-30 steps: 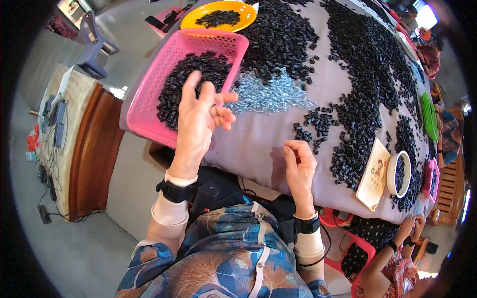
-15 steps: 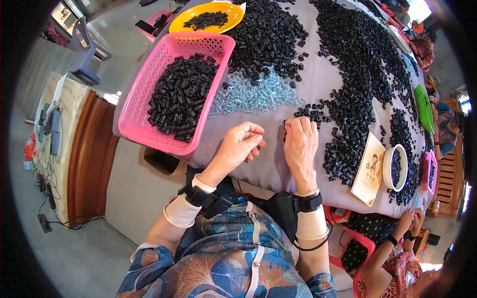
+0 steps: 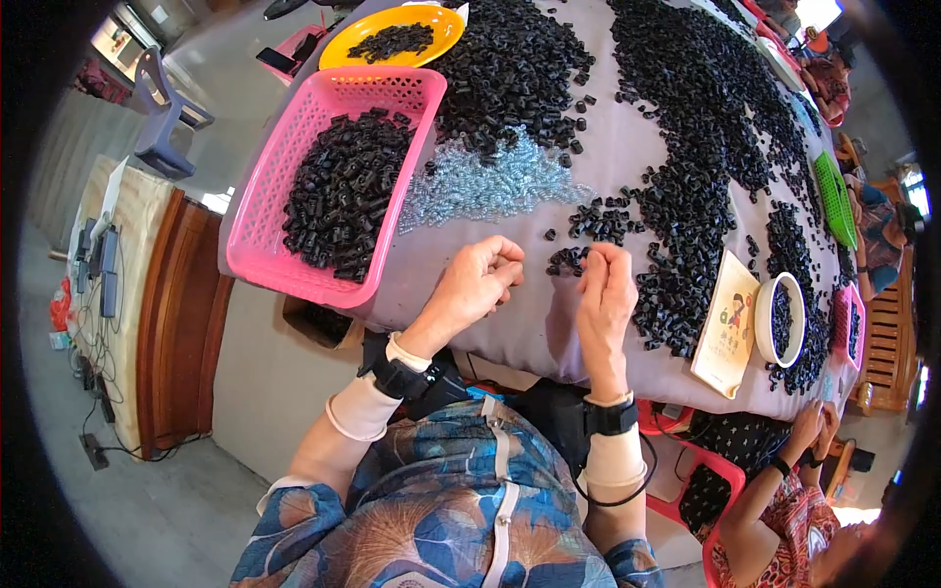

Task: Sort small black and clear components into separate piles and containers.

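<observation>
Small, glossy black pieces lay beside the right hand; it and the left hand had curled fingers, grip unclear. Left, a pink basket and farther yellow plate held more.

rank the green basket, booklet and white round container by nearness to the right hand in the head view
From the right hand:
1. Booklet: to its right.
2. White round container: beyond the booklet.
3. Green basket: far right, higher up.
</observation>
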